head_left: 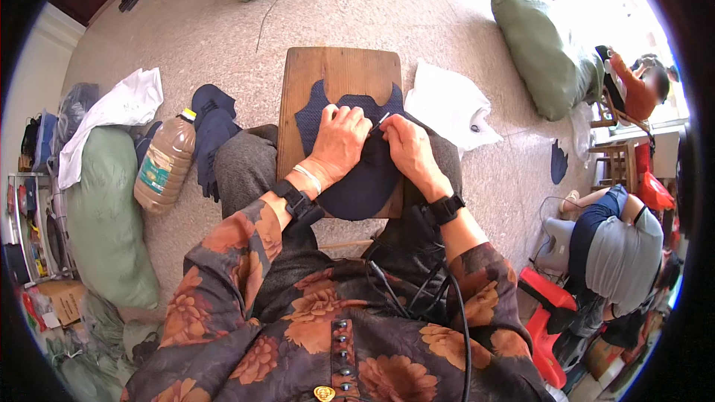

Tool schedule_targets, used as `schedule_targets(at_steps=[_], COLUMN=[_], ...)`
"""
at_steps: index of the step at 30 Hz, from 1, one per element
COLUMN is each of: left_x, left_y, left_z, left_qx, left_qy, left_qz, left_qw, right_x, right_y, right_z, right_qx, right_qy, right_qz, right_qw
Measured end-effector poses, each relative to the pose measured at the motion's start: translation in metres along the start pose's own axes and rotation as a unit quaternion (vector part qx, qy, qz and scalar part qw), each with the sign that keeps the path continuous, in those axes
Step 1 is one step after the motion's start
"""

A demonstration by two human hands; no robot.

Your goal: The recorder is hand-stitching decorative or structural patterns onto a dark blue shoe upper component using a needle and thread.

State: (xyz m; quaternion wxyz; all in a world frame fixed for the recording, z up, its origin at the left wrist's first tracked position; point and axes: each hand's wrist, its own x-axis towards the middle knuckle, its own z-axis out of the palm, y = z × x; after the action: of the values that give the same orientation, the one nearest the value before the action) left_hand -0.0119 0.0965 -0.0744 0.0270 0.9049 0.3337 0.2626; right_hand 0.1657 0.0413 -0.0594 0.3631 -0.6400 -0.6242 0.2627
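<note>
Navy fabric piece, prob. an unfinished cap w/ rounded lower lobe & dotted upper points, lies on wooden stool btwn the person's knees. L hand rests on its upper L part, fingers bent; looks like a pinch, but the undersides are hidden, so can't tell how tight, or if it's clamped at all. R hand is closed on a slim tool, pale tip showing just beside L fingers; exact kind too small to tell. Hands near each other, not clearly touching.

Handling, my guess: light, soft, floppy. Dotted upper part looks thin, so prob. creases or stretches if tugged; lower lobe seems smoother, poss. a bit stiffer. Not fragile as such, tho a sharp tip could snag it. Not v. slippery, but may slide on smooth wood w/o a hand on it. Best hold: L fingertips pinching close to tool tip, palm weighting the cloth, lobe flat on wood. Upper points = poor grip, they'd fold.

Nearby: white bag or cloth (can't tell) R of stool; more navy cloth & big yellow-capped bottle to L.
</note>
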Motion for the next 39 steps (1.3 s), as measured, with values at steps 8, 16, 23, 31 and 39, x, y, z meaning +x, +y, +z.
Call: schedule_targets(at_steps=[8,16,23,31,39], left_x=[-0.013,-0.028,-0.042,-0.033,-0.04], left_y=[-0.032,-0.037,-0.03,-0.024,-0.012], left_z=[-0.024,-0.031,-0.034,-0.062,-0.076], left_qx=[-0.21,-0.135,-0.199,-0.18,-0.303], left_qy=[0.052,0.126,0.082,0.156,0.063], left_qz=[-0.184,-0.231,-0.223,-0.173,-0.226], left_qw=[0.959,0.955,0.951,0.956,0.924], right_x=[-0.001,-0.001,0.007,-0.007,-0.008], right_y=[-0.006,-0.003,-0.002,-0.03,-0.027], right_z=[-0.006,-0.004,-0.004,0.018,0.012], right_qx=[-0.02,-0.032,-0.053,-0.016,-0.027], right_qy=[-0.006,-0.01,-0.047,-0.005,0.059], right_qz=[-0.025,-0.024,-0.026,-0.129,-0.142], right_qw=[0.999,0.999,0.997,0.992,0.988])
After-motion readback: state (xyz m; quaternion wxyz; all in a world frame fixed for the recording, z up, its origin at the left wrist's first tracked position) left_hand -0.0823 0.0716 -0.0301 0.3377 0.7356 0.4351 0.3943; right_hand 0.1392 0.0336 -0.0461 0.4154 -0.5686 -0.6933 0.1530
